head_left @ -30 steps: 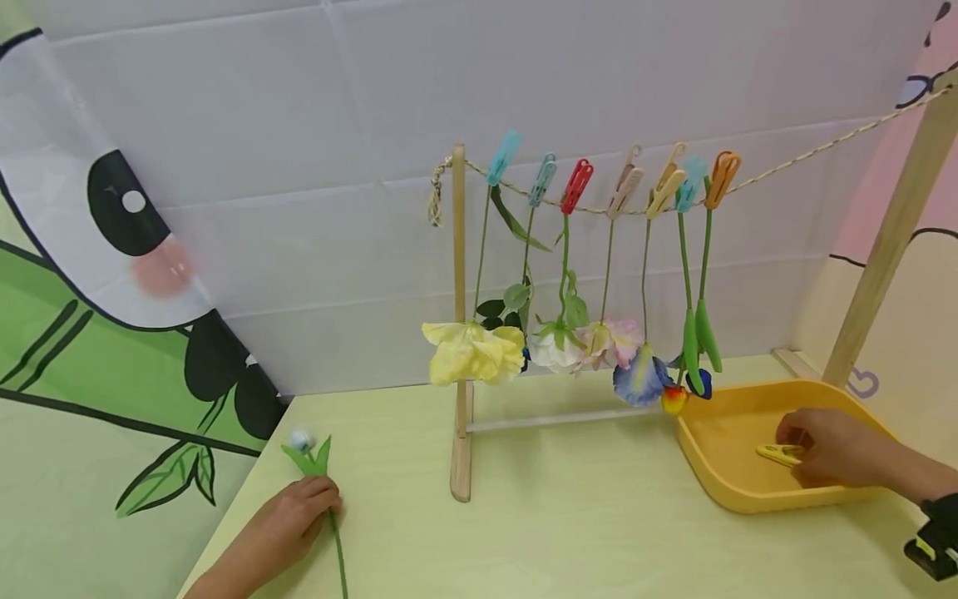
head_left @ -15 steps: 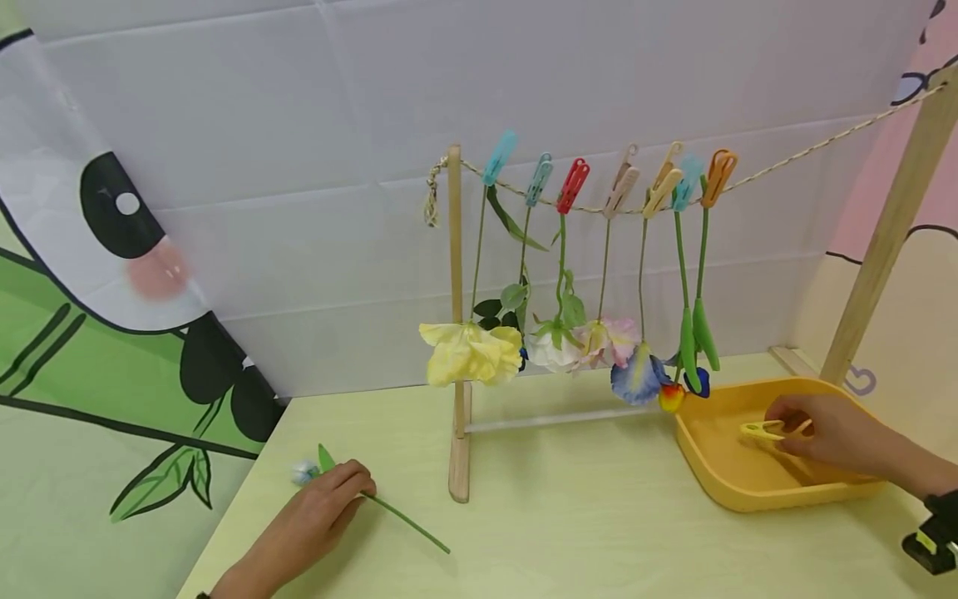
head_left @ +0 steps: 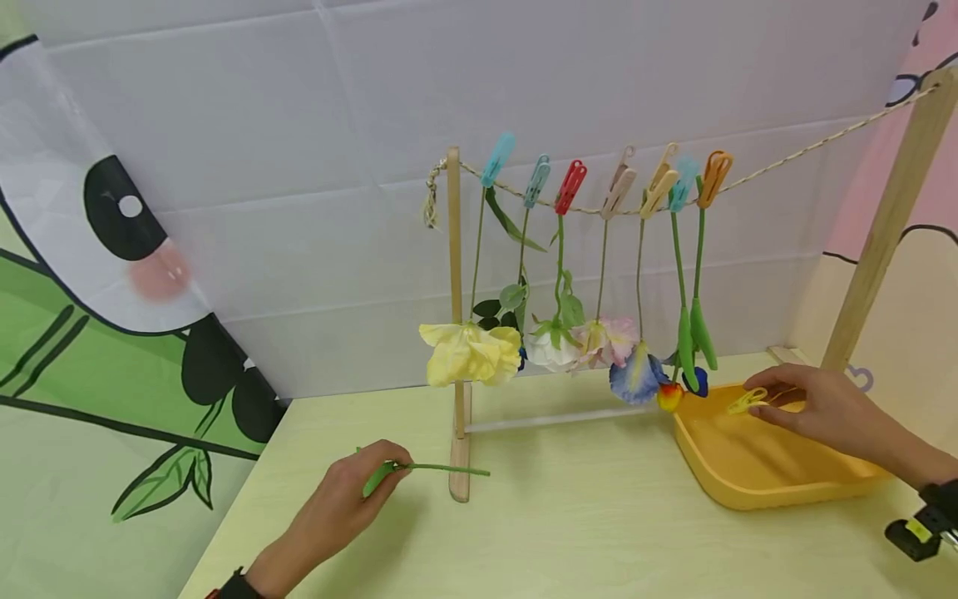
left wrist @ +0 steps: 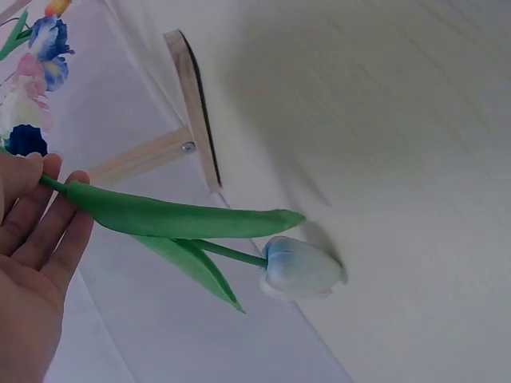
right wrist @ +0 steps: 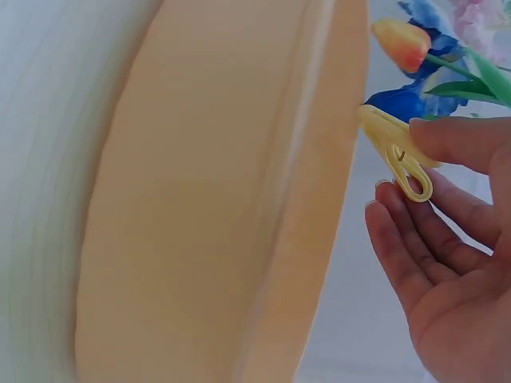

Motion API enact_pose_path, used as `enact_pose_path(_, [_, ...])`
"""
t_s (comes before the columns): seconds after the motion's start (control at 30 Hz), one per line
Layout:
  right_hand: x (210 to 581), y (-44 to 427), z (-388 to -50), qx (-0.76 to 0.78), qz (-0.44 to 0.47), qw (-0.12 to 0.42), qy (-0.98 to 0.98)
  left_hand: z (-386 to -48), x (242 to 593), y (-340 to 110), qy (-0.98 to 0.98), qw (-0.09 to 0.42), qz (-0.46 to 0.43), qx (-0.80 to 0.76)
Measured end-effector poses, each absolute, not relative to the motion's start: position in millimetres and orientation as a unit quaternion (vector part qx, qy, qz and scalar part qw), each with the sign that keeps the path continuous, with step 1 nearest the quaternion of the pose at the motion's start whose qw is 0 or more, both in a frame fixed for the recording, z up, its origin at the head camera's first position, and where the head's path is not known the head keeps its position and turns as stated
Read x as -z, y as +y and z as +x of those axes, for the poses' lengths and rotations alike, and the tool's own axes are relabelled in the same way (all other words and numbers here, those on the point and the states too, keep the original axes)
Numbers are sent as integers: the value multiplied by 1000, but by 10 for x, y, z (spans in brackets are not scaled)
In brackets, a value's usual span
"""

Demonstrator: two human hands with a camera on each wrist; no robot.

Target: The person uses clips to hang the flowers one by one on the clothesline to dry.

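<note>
My left hand pinches the green stem of an artificial tulip, holding it above the table at the left. In the left wrist view its pale blue-white bloom and two long leaves show beyond the fingers; in the head view the hand hides the bloom. Between thumb and fingers my right hand holds a yellow clothespin over the yellow tray. Several artificial flowers hang head down from the rope, each under a clothespin, among them a yellow one and a blue one.
A wooden post on a foot carries the rope's left end. A thicker wooden post stands at the right, behind the tray. A white bar runs low behind the table. Printed cloth covers the back and sides.
My left hand has lifted the tulip off the table, moved right and swung its stem end round to the right. My right hand has raised the yellow clothespin from the tray's bottom.
</note>
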State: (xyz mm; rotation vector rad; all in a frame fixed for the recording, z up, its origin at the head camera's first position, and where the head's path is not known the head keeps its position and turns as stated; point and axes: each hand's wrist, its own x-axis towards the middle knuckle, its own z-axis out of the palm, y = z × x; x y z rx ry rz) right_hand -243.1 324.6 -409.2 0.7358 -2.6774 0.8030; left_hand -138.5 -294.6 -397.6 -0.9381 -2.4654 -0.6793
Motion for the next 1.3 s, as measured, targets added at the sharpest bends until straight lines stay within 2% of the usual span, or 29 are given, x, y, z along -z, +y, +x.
enact_pose_path(0.23, [3959,3148,-2396,-362,220,98,-901,-1447,3885,-2654,-866,200,-328,321])
enact_pose_path(0.4, [3859,3099,-2394,-398,206,102,-888,-1470,3834,-2427,-833,168,-327,414])
enact_pose_path(0.73, [3697,3077,-2377,-404,164,148,-888,-1526,3747,-1862,-756,78,-320,566])
enact_pose_path(1.07, [3362,3032,-2376,-363,177,204,-892,-1568,3715,-1329,-728,37,-322,604])
enact_pose_path(1.3, [3141,3077,-2364,-333,166,210,-904,-1584,3735,-967,-716,11,-324,618])
